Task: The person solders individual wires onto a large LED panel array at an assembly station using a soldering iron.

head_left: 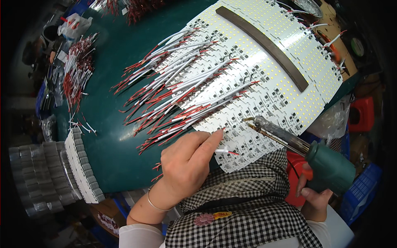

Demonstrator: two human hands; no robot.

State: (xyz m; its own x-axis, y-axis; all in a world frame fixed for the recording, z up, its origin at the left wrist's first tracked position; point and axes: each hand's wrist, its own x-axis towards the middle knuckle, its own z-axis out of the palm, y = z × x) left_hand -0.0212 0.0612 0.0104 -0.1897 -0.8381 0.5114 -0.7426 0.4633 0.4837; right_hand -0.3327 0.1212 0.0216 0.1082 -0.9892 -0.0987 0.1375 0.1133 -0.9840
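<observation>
My left hand pinches a short red-and-white wire and holds its end against the near edge of a white LED circuit board panel lying on the green table. My right hand grips the green handle of a soldering gun. Its metal tip sits just above the board's near edge, a little right of my left fingers. Several red-and-white wires stick out from the board's left side in rows.
A dark curved bar lies across the board. Stacks of white boards stand at the table's left edge. Loose wire bundles lie at the far left. A red object and blue crate sit to the right.
</observation>
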